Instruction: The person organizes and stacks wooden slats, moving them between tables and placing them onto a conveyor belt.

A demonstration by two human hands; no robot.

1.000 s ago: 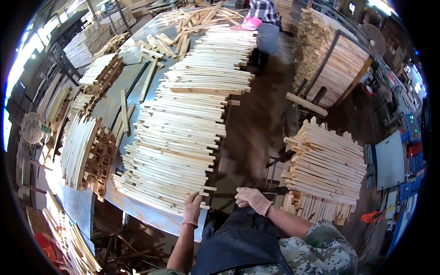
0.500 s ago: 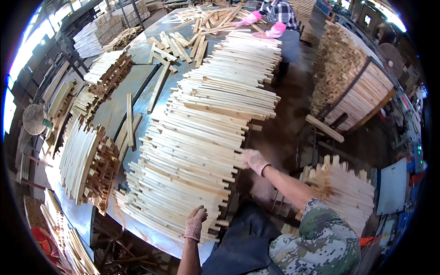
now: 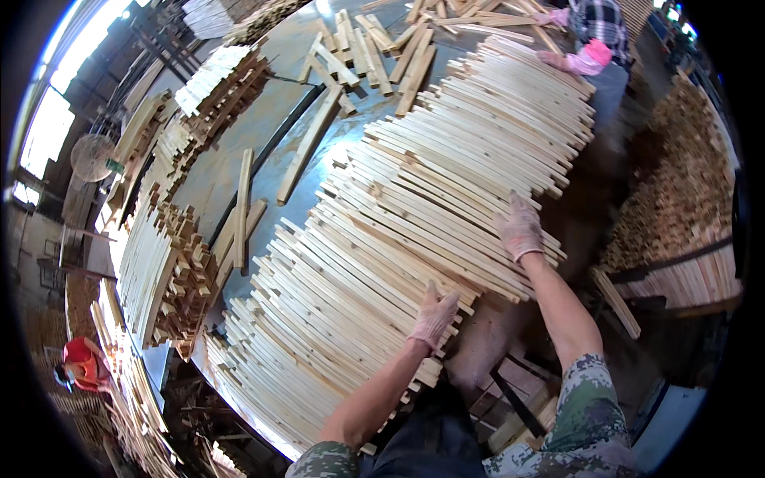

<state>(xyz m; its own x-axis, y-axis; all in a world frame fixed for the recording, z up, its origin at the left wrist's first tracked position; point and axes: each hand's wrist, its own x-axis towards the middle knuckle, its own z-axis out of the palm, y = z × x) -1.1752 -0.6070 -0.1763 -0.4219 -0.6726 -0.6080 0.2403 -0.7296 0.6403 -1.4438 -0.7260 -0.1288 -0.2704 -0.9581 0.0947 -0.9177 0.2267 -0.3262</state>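
A wide layer of pale wooden strips (image 3: 335,295) lies side by side on a metal-topped table (image 3: 231,143), with uneven ends. My right hand (image 3: 522,227), in a thin pale glove, is closed over the right-hand ends of several strips in the middle of the layer. Nearer to me, my left hand (image 3: 437,315), gloved alike, rests at the strip ends with its thumb up and its fingers curled. What lies inside those left fingers is hidden. Between the two hands some strips slant and jut out unevenly, with a gap beside them.
Loose wooden pieces (image 3: 374,56) lie scattered on the far part of the table. Stacked strips (image 3: 151,279) stand along its left side. A co-worker (image 3: 594,56) with pink gloves touches the layer's far end. At right stands a tall wood stack (image 3: 677,175); another person (image 3: 86,362) in red is at lower left.
My right hand has moved farther along the layer onto strip ends. My left hand has moved forward and right to the strip ends. The view has turned, and strips between the hands have shifted.
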